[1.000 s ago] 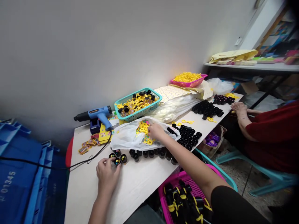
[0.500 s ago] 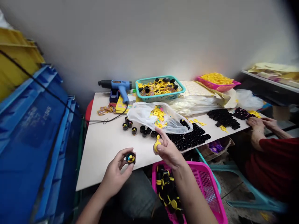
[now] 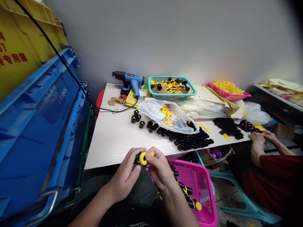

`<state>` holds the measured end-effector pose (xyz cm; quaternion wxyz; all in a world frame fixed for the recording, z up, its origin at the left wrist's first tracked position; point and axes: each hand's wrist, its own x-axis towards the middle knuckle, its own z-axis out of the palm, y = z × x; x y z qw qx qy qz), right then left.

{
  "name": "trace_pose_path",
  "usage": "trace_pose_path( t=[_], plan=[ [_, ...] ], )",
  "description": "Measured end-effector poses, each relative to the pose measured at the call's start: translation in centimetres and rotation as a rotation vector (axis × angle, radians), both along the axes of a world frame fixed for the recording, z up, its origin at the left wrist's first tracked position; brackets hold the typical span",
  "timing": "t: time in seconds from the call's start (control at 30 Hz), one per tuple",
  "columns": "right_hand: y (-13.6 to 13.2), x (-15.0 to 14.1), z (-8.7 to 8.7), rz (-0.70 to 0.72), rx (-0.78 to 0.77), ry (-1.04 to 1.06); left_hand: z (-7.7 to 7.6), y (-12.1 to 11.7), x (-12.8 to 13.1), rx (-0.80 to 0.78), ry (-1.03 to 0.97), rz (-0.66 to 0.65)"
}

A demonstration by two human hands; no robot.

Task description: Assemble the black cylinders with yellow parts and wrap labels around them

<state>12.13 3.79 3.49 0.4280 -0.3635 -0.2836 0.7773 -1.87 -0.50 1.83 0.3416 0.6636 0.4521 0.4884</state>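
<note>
Close together over the table's front edge, my two hands meet. My left hand (image 3: 127, 172) is closed around a small round black container (image 3: 137, 158), mostly covered by the fingers. Between the thumb and fingers of my right hand (image 3: 159, 165) is a yellow plastic cap (image 3: 143, 159) with a small tab, held against the container's open end. I cannot tell whether the cap is seated. Beyond my hands, several black containers (image 3: 141, 125) stand on the table, a few with colourful bits inside. A clear plastic bag (image 3: 151, 108) holds yellow caps and small coloured beads.
A pink basket (image 3: 208, 186) of capped black containers sits below the table edge. A heat gun (image 3: 132, 80) and a teal basket (image 3: 170, 97) stand at the back. Blue crates (image 3: 54, 97) line the left. At right, a co-worker's hands (image 3: 258, 140) handle black pieces.
My right hand has brought the yellow cap left and down to the black container in my left hand. The camera view has shifted, and the hands are now together.
</note>
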Motion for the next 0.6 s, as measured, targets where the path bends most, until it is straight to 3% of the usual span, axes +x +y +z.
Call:
trace_pose_path(
  t=[0.33,0.6],
  plan=[
    [-1.1,-0.8,-1.1,-0.004,0.037,0.031,0.1,-0.2,0.2,0.132,0.149,0.078],
    [-0.7,-0.2,-0.5,0.248,0.074,0.180,-0.9,-0.1,0.3,0.329,0.263,0.162]
  ],
)
